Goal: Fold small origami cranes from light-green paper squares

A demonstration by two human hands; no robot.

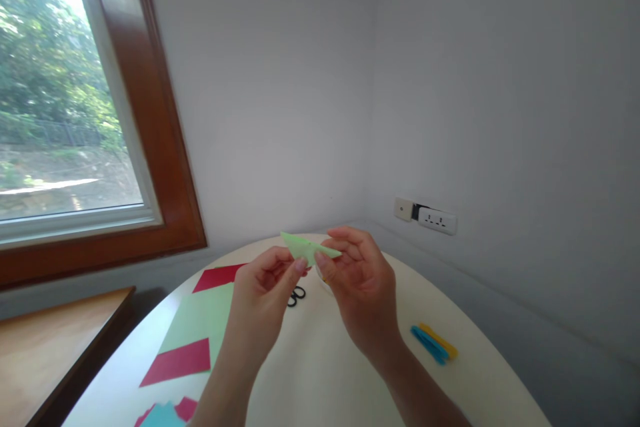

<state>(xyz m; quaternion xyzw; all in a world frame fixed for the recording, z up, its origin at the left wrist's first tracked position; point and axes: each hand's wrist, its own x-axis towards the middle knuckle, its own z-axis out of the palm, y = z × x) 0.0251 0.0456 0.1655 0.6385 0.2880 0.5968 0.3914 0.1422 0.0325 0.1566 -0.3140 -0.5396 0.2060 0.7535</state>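
A small piece of folded light-green paper [306,248] is held up above the far part of the white round table [320,373]. My left hand [265,293] pinches its left and lower part between thumb and fingers. My right hand [363,287] is closed on its right side, the thumb pressing on the front and the other fingers curled behind. Both thumbs meet near the paper's lower middle. Black scissor handles [296,296] show on the table just beyond my left hand; the blades are hidden. Part of a white round object [324,280] shows behind my right thumb.
At left lie a large light-green sheet [193,320] and red paper pieces [181,361]. Blue and pink paper cutouts [163,415] sit at the near left edge. Blue strips [429,345] and yellow strips [440,340] lie at right. A wall socket [437,220] and window are beyond.
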